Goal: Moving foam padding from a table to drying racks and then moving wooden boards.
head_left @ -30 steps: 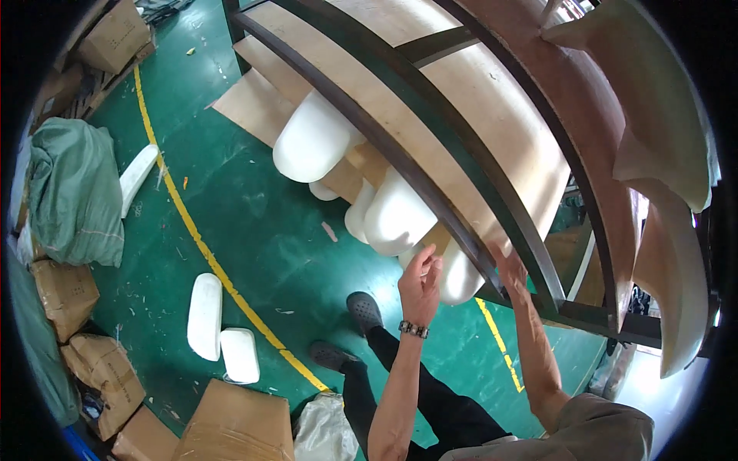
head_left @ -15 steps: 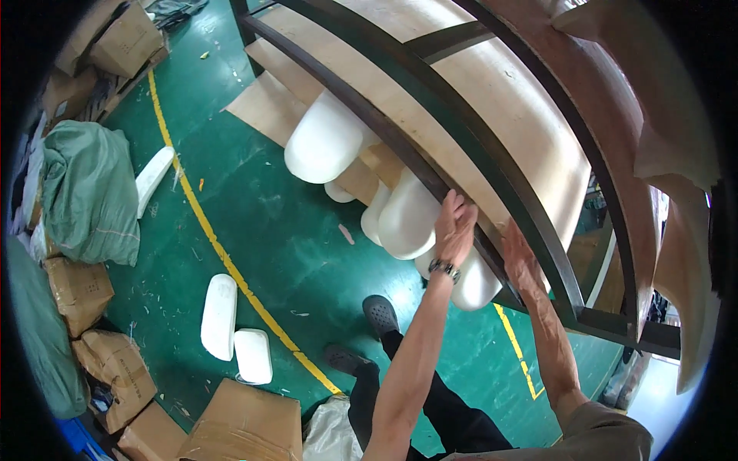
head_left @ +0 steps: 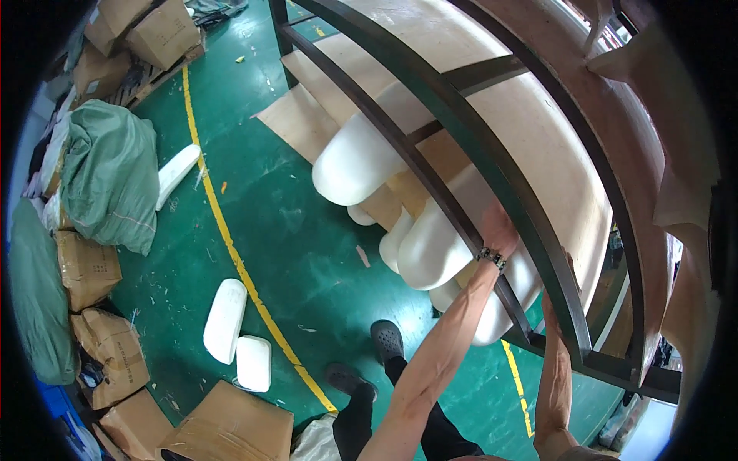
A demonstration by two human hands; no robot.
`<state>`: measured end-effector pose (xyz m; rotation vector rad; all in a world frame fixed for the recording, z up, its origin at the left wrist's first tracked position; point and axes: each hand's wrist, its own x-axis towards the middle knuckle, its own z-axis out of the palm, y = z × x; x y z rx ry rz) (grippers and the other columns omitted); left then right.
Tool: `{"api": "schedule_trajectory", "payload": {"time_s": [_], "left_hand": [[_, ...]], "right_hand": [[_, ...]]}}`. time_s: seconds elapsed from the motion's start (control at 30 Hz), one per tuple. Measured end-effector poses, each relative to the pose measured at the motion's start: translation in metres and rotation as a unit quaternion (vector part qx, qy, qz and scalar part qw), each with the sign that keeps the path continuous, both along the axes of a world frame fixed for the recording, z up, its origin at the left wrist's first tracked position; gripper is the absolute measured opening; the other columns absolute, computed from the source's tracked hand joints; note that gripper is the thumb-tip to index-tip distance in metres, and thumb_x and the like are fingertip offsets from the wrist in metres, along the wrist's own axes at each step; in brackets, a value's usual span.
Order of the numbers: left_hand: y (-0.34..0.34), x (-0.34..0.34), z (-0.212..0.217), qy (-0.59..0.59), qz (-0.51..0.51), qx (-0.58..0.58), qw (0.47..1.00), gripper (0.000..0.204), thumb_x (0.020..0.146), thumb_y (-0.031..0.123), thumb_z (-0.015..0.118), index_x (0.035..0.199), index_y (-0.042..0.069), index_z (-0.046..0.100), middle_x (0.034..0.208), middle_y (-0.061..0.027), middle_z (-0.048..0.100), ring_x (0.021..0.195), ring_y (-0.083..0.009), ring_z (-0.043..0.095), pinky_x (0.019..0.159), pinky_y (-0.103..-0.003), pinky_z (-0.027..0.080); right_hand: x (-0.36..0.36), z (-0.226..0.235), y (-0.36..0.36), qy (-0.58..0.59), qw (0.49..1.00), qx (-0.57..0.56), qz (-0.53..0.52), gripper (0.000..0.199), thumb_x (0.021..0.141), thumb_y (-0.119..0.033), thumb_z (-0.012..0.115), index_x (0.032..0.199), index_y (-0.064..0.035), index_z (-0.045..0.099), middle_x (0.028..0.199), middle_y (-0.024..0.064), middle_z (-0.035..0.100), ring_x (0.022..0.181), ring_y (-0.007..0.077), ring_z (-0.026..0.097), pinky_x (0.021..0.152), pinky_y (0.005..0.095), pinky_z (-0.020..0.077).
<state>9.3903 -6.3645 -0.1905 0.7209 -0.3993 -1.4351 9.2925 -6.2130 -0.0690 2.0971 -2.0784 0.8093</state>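
Note:
A dark metal rack [head_left: 452,207] with long bars, bent by the lens, stands in front of me. On it lies a large smooth beige board [head_left: 550,154], its near edge mostly behind a bar. My left hand [head_left: 500,228], with a watch [head_left: 492,260] at the wrist, reaches in between two bars toward this edge; its fingers are hidden. My right hand [head_left: 568,267] is mostly behind the bar farther right, near the board's right part, and only a sliver of it shows. Below the bars, rounded white padded pieces [head_left: 355,163] rest on flat beige sheets [head_left: 298,119].
Curved brown moulded panels [head_left: 607,100] stand at the far right. On the green floor lie two white pads [head_left: 225,321] beside a yellow line [head_left: 247,280]. Cardboard boxes [head_left: 231,421] and a green sack [head_left: 108,177] line the left side. My shoes [head_left: 387,338] are below the rack.
The beige board has slid inward, away from the front bar, uncovering a crossbar and white pieces beneath. Both hands have moved deeper into the rack. The view has shifted slightly.

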Motion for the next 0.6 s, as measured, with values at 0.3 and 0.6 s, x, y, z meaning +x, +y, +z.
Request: {"api": "schedule_trajectory", "payload": {"time_s": [0.3,0.6], "left_hand": [[0.014,0.094,0.086,-0.195,0.045,0.201,0.959,0.015,0.077,0.010,0.068,0.085,-0.001,0.063,0.070,-0.0091,0.066,0.058,-0.0160,0.064,0.049,-0.028,0.049],[0.093,0.171,0.070,-0.113,0.069,0.205,0.970,0.016,0.083,0.005,0.071,0.091,-0.001,0.059,0.076,-0.0066,0.062,0.059,-0.0118,0.061,0.051,-0.024,0.053]], "right_hand": [[0.052,0.010,0.010,0.181,0.982,0.041,0.018,0.027,0.092,-0.006,0.053,0.118,-0.0019,0.061,0.114,0.0206,0.064,0.110,0.0349,0.060,0.095,0.0414,0.0472],[0.116,0.037,0.069,0.059,0.982,0.088,0.154,0.032,0.077,-0.005,0.067,0.109,-0.0013,0.066,0.121,0.0137,0.062,0.110,0.0337,0.057,0.093,0.0429,0.0466]]}}
